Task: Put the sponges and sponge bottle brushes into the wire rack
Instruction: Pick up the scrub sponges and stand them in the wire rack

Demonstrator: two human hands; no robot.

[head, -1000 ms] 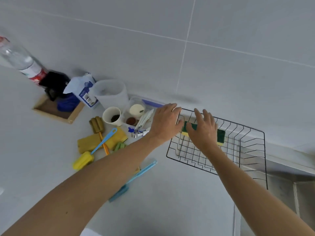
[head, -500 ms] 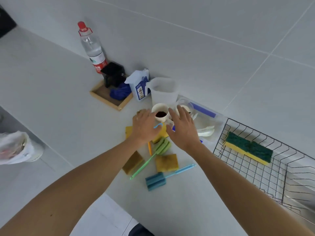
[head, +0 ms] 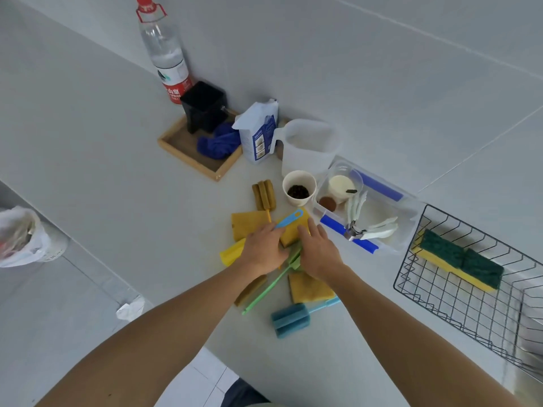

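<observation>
The black wire rack (head: pixel 435 301) stands at the right with one green-and-yellow sponge (head: pixel 458 259) lying in it. A pile sits mid-counter: yellow sponges (head: pixel 245 223) (head: pixel 308 289), an olive sponge (head: pixel 249 289), a brown brush (head: pixel 264 195), a green-handled brush (head: pixel 264 295) and a blue brush (head: pixel 291 320). My left hand (head: pixel 261 251) curls over the yellow bottle brush (head: pixel 232 254); its blue handle pokes out past my fingers. My right hand (head: pixel 318 254) lies with fingers apart on the green brush's head and a yellow sponge (head: pixel 293 233).
Behind the pile stand a paper cup (head: pixel 299 188), a clear bin of utensils (head: pixel 367 212), a white jug (head: pixel 308 148), a carton (head: pixel 258 133), a wooden tray (head: pixel 182 145) and a water bottle (head: pixel 166 51). The counter edge runs at the lower left.
Both hands left the rack, where the green-and-yellow sponge stays, and swung left to the pile. They have since lowered onto the brushes and sponges.
</observation>
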